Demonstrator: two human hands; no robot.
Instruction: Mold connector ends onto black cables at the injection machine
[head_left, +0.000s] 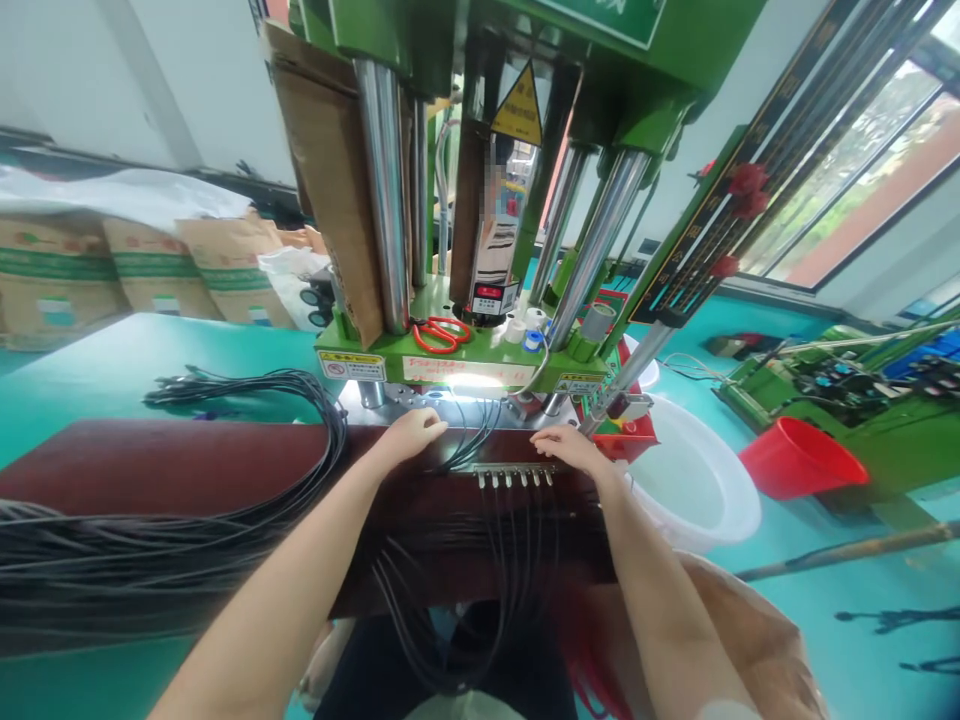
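My left hand (pixel 411 435) rests knuckles-up at the far edge of the dark red table (pixel 187 465), its fingers curled over black cables (pixel 469 430) that run into the lit gap of the green press machine (pixel 450 365). My right hand (pixel 566 447) lies palm down just behind a metal strip (pixel 516 469) holding a row of several cable plugs; its fingers are bent and reach toward the machine. From the plugs, black cables (pixel 517 560) hang over the table's near edge toward my lap.
A thick bundle of black cables (pixel 150 560) sprawls across the table's left side. Red-handled scissors (pixel 441 333) lie on the machine's green base. A white tub (pixel 697 485) and red bucket (pixel 799 462) stand on the floor at right. Sacks (pixel 150 270) are stacked at back left.
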